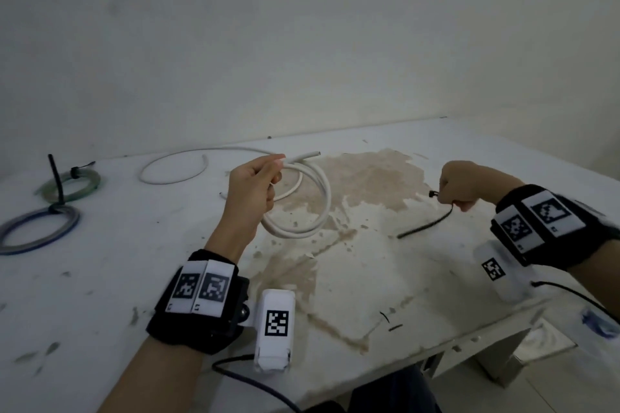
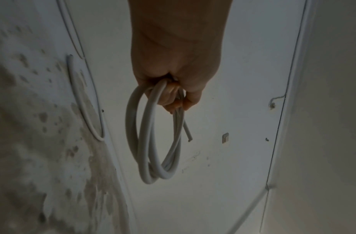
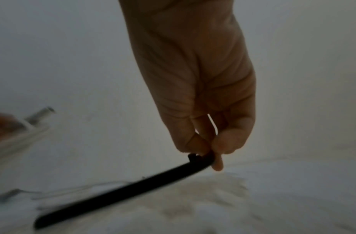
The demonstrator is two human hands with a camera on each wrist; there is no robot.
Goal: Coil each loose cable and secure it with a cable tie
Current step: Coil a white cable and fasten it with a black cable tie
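Left hand [image 1: 252,188] grips the coiled white cable [image 1: 302,208]; right hand [image 1: 461,183] pinches a black cable tie [image 1: 426,226] — both raised.

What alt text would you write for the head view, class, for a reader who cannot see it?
Above a stained white table, the left hand holds a coiled white cable and the right hand pinches a black cable tie. Two tied coils and a loose white cable lie behind.

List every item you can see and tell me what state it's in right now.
White cable: coiled, untied, held by left hand.
Black cable tie: unfastened, pinched by right hand.
Second white cable: loose on table.
Green coil: tied.
Blue coil: tied.
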